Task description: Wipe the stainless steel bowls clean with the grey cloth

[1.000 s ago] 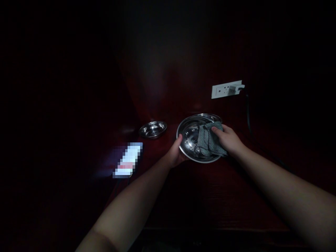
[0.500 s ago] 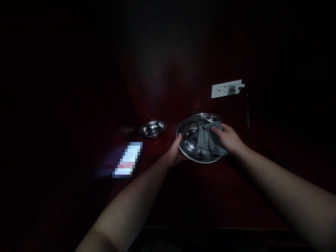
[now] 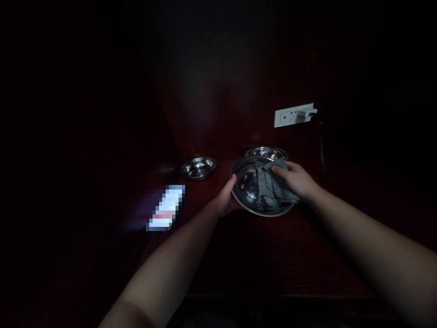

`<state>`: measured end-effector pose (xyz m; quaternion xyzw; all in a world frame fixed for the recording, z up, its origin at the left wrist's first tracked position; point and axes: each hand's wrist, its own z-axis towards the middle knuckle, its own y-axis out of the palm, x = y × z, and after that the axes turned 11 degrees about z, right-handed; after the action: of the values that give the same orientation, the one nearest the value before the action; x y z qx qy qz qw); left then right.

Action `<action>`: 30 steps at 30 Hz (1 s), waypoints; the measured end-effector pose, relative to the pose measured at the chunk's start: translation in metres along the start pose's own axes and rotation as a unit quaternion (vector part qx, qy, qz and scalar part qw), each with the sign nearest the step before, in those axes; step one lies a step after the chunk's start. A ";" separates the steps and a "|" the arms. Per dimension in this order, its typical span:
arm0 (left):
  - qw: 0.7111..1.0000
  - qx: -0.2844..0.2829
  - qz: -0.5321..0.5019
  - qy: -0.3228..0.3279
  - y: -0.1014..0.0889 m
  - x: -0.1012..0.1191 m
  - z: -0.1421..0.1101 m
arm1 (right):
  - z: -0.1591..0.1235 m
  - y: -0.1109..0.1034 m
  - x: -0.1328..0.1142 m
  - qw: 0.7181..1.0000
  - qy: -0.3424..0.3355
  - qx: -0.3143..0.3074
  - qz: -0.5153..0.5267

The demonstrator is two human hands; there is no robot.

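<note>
A shiny metal bowl is tilted up above the dark red table. My left hand grips its left rim, thumb over the edge and the other fingers hidden beneath. A grey cloth, bunched in folds, lies against the inside of the bowl on its right part. My right hand is closed on the cloth, its thumb on top and its fingers mostly out of sight.
Behind the held bowl sits another metal bowl, partly covered by it. A third metal bowl stands to the left. Nearer me lies a lit phone, its screen blurred. On the back wall is a socket panel with a plug and cable.
The held bowl has tipped and shifted slightly down and right, so more of the bowl behind it shows. My right hand keeps the cloth pressed inside, moved only a little.
</note>
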<state>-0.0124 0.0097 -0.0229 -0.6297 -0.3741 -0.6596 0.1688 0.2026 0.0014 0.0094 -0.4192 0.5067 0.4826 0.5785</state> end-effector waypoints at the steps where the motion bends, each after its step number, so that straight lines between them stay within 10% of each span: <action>1: 1.000 -0.004 0.004 -0.004 0.000 0.000 0.000 | -0.001 0.000 -0.001 1.000 0.008 -0.006 0.001; 12: 0.994 -0.031 0.054 -0.090 -0.005 0.006 -0.010 | -0.002 -0.007 -0.008 0.983 0.119 -0.138 0.003; 21: 0.979 -0.095 0.027 -0.176 0.007 0.013 -0.024 | -0.022 0.001 -0.011 0.907 0.214 -0.361 0.043; 30: 0.977 -0.096 0.024 -0.191 0.008 0.013 -0.024 | -0.020 -0.001 -0.009 0.911 0.181 -0.368 0.044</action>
<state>-0.0260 -0.0088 -0.0062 -0.7658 -0.3195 -0.5560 0.0490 0.1996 -0.0190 0.0160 -0.6597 0.4073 0.5757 0.2597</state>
